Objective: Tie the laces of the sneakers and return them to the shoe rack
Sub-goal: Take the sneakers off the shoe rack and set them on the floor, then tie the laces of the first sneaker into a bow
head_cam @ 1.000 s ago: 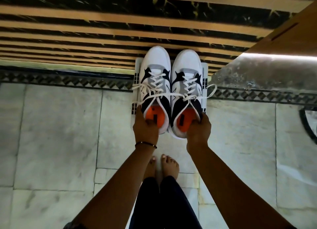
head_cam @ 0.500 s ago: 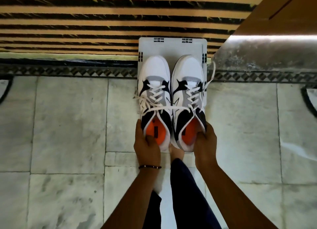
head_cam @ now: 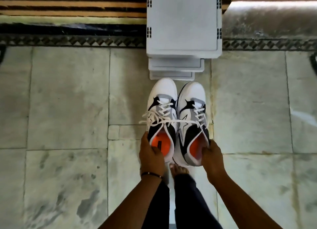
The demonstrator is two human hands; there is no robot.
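Two white, black and grey sneakers with orange insoles are held side by side in front of me, toes pointing away. My left hand [head_cam: 151,154] grips the heel collar of the left sneaker [head_cam: 162,112]. My right hand [head_cam: 211,154] grips the heel collar of the right sneaker [head_cam: 192,115]. Their white laces hang loose and cross over both shoes. The white tiered shoe rack [head_cam: 183,23] stands just beyond the toes, its top shelf bare.
Pale marble floor tiles [head_cam: 68,100] spread all around. A striped black and tan surface [head_cam: 72,2] runs along the top left, and a shiny grey slab [head_cam: 267,19] lies at the top right. My bare foot [head_cam: 179,169] and dark trousers show below the sneakers.
Both sneakers have been lifted off the rack's top shelf and drawn back toward me; they were on the shelf a second ago. The rack's top is now uncovered.
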